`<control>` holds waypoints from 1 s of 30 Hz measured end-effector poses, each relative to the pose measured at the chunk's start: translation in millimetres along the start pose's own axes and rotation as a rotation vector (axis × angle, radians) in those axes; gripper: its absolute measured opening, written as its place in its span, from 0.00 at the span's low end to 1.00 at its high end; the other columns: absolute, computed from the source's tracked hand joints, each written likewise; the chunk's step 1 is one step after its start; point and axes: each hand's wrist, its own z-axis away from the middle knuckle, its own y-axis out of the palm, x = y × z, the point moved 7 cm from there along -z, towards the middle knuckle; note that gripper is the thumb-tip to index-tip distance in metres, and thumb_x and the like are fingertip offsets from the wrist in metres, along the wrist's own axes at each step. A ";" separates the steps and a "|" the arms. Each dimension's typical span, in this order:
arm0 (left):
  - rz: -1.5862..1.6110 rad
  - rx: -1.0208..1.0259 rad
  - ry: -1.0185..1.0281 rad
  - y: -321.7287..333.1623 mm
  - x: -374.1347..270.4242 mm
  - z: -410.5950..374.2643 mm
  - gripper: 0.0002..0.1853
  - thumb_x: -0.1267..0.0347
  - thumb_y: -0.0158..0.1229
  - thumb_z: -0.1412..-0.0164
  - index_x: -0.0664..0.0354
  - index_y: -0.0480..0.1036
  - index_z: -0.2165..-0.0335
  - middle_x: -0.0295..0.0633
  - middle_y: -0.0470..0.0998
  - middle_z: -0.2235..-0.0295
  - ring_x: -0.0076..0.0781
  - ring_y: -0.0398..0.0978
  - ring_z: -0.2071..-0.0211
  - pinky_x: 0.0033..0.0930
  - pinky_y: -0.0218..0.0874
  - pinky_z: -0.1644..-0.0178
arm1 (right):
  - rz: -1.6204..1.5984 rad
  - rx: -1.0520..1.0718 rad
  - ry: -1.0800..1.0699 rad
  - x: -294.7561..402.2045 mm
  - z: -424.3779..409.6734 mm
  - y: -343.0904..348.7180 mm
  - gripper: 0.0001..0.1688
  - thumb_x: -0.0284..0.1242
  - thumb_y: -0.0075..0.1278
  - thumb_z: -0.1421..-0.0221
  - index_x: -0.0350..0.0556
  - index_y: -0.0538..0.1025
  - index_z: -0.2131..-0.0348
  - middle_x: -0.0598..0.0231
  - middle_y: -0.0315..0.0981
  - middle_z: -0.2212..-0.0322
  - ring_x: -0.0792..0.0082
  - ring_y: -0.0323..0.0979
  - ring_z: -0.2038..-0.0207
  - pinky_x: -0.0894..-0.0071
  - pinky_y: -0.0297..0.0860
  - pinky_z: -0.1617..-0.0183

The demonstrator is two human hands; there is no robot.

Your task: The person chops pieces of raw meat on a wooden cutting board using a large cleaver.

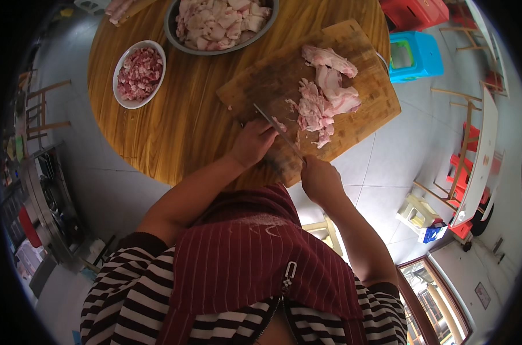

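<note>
My right hand (322, 179) is closed round the handle of a knife (282, 133), whose blade reaches up and left over a wooden cutting board (261, 82). Close against the blade, my left hand (254, 142) rests on the board with its fingertips at a small piece of meat (279, 124); whether they grip it is unclear. Pale pink raw meat (315, 108) lies in a loose heap right of the blade. A longer strip of raw meat (330, 60) lies further back on the board.
The board lies on a round wooden table (187, 103). A white bowl (115, 82) of chopped meat stands at left, a large metal basin (171, 32) of meat pieces behind. Beyond the table's right edge are a blue plastic stool (425, 56) and red stools (420, 15).
</note>
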 end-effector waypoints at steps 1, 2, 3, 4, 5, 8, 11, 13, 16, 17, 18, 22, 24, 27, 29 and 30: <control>-0.013 0.007 -0.013 1.6 2.6 2.8 0.19 0.81 0.60 0.55 0.55 0.75 0.61 0.38 0.75 0.61 0.44 0.74 0.58 0.41 0.68 0.55 | 0.011 0.009 0.009 -0.9 3.1 0.4 0.13 0.30 0.38 0.41 0.40 0.71 0.65 0.42 0.75 0.73 0.41 0.74 0.66 0.45 0.68 0.62; -0.017 -0.002 -0.018 2.1 5.4 4.7 0.19 0.81 0.60 0.55 0.55 0.75 0.61 0.39 0.75 0.61 0.44 0.74 0.57 0.41 0.67 0.54 | 0.022 0.019 0.017 -1.7 5.8 -0.4 0.12 0.28 0.38 0.43 0.39 0.71 0.66 0.43 0.75 0.73 0.42 0.74 0.67 0.45 0.68 0.62; -0.017 -0.009 -0.022 2.2 5.3 4.4 0.20 0.81 0.60 0.56 0.55 0.75 0.61 0.39 0.75 0.60 0.45 0.73 0.57 0.41 0.67 0.53 | 0.033 0.030 0.029 -3.7 7.6 -0.4 0.11 0.27 0.38 0.44 0.39 0.71 0.67 0.44 0.75 0.73 0.42 0.75 0.67 0.45 0.69 0.61; -0.017 -0.017 -0.027 2.0 5.2 4.2 0.20 0.81 0.59 0.56 0.55 0.75 0.61 0.40 0.75 0.60 0.45 0.73 0.57 0.41 0.67 0.53 | 0.031 0.032 0.022 -2.5 5.4 0.1 0.11 0.27 0.38 0.44 0.40 0.71 0.66 0.43 0.75 0.73 0.42 0.74 0.67 0.45 0.68 0.61; -0.008 -0.015 -0.029 1.9 5.3 4.0 0.20 0.81 0.59 0.56 0.55 0.75 0.61 0.40 0.75 0.59 0.45 0.73 0.57 0.41 0.67 0.53 | 0.028 0.034 0.014 0.7 0.0 0.8 0.11 0.27 0.38 0.43 0.40 0.71 0.65 0.43 0.75 0.72 0.42 0.74 0.67 0.45 0.68 0.61; 0.004 0.001 -0.030 1.8 3.2 -2.1 0.19 0.80 0.59 0.54 0.55 0.75 0.60 0.41 0.75 0.58 0.46 0.73 0.56 0.41 0.67 0.52 | 0.053 -0.003 -0.054 14.7 -28.1 5.8 0.12 0.26 0.38 0.43 0.41 0.71 0.63 0.43 0.75 0.72 0.43 0.74 0.66 0.45 0.68 0.60; -0.030 0.034 -0.058 -0.9 4.5 -2.3 0.18 0.79 0.59 0.53 0.57 0.75 0.60 0.43 0.75 0.58 0.46 0.73 0.56 0.42 0.67 0.52 | 0.053 -0.050 -0.117 22.5 -39.7 8.3 0.11 0.26 0.39 0.44 0.41 0.71 0.63 0.43 0.75 0.71 0.43 0.74 0.65 0.45 0.68 0.59; -0.039 0.049 -0.097 2.2 11.1 5.4 0.17 0.78 0.59 0.53 0.58 0.74 0.60 0.44 0.74 0.58 0.47 0.72 0.56 0.43 0.66 0.51 | 0.038 -0.032 -0.092 21.9 -35.2 6.9 0.12 0.26 0.40 0.45 0.39 0.71 0.63 0.43 0.75 0.71 0.43 0.74 0.65 0.46 0.68 0.59; -0.021 0.019 -0.061 1.3 8.9 6.7 0.17 0.79 0.59 0.53 0.60 0.74 0.61 0.45 0.74 0.57 0.48 0.72 0.55 0.44 0.66 0.51 | 0.028 0.062 0.018 0.8 -9.3 4.0 0.13 0.27 0.42 0.47 0.38 0.70 0.62 0.43 0.75 0.70 0.43 0.75 0.63 0.46 0.69 0.60; 0.008 0.008 -0.071 0.3 9.5 6.7 0.17 0.79 0.59 0.53 0.60 0.74 0.61 0.45 0.74 0.57 0.49 0.72 0.56 0.44 0.66 0.51 | 0.040 0.097 0.036 -6.3 -6.1 7.8 0.14 0.27 0.42 0.46 0.38 0.70 0.62 0.42 0.75 0.69 0.43 0.74 0.62 0.46 0.69 0.59; 0.046 -0.003 -0.074 -1.1 7.3 1.9 0.17 0.79 0.59 0.53 0.60 0.74 0.61 0.45 0.74 0.57 0.49 0.72 0.56 0.44 0.66 0.52 | 0.051 0.126 0.063 -12.8 -2.5 10.7 0.14 0.28 0.42 0.46 0.38 0.70 0.61 0.42 0.75 0.68 0.43 0.74 0.62 0.46 0.69 0.59; 0.064 -0.031 -0.010 -2.1 5.0 -4.7 0.16 0.80 0.58 0.54 0.61 0.75 0.63 0.45 0.74 0.59 0.49 0.72 0.59 0.43 0.66 0.55 | -0.019 -0.038 -0.082 23.9 -45.6 12.1 0.15 0.29 0.44 0.46 0.40 0.71 0.60 0.44 0.75 0.69 0.43 0.74 0.64 0.46 0.69 0.60; 0.013 -0.024 -0.009 0.1 7.3 -0.1 0.14 0.79 0.59 0.53 0.61 0.75 0.64 0.44 0.74 0.61 0.47 0.72 0.61 0.42 0.66 0.57 | 0.045 -0.016 -0.225 52.2 -72.5 -2.2 0.16 0.30 0.46 0.47 0.38 0.72 0.61 0.43 0.75 0.69 0.43 0.75 0.65 0.46 0.70 0.61; -0.003 -0.052 0.006 -8.1 0.6 -0.9 0.11 0.78 0.60 0.53 0.60 0.75 0.66 0.43 0.75 0.64 0.45 0.73 0.66 0.40 0.67 0.62 | 0.198 0.021 -0.447 52.2 -96.2 -4.9 0.15 0.31 0.46 0.47 0.38 0.73 0.63 0.42 0.75 0.69 0.42 0.75 0.66 0.46 0.70 0.61; 0.007 -0.043 0.002 -10.6 -0.5 -4.0 0.10 0.77 0.60 0.53 0.59 0.75 0.67 0.41 0.75 0.66 0.43 0.73 0.67 0.39 0.66 0.64 | 0.100 -0.050 -0.375 44.7 -77.2 -36.5 0.14 0.31 0.44 0.45 0.37 0.73 0.65 0.41 0.75 0.69 0.42 0.75 0.65 0.46 0.70 0.61; 0.015 -0.012 -0.006 -7.8 1.5 -4.9 0.10 0.77 0.60 0.52 0.59 0.75 0.67 0.40 0.74 0.66 0.42 0.73 0.68 0.38 0.66 0.64 | 0.068 -0.095 -0.283 30.0 -70.7 -35.3 0.14 0.32 0.43 0.44 0.38 0.73 0.65 0.42 0.75 0.70 0.42 0.74 0.66 0.46 0.69 0.61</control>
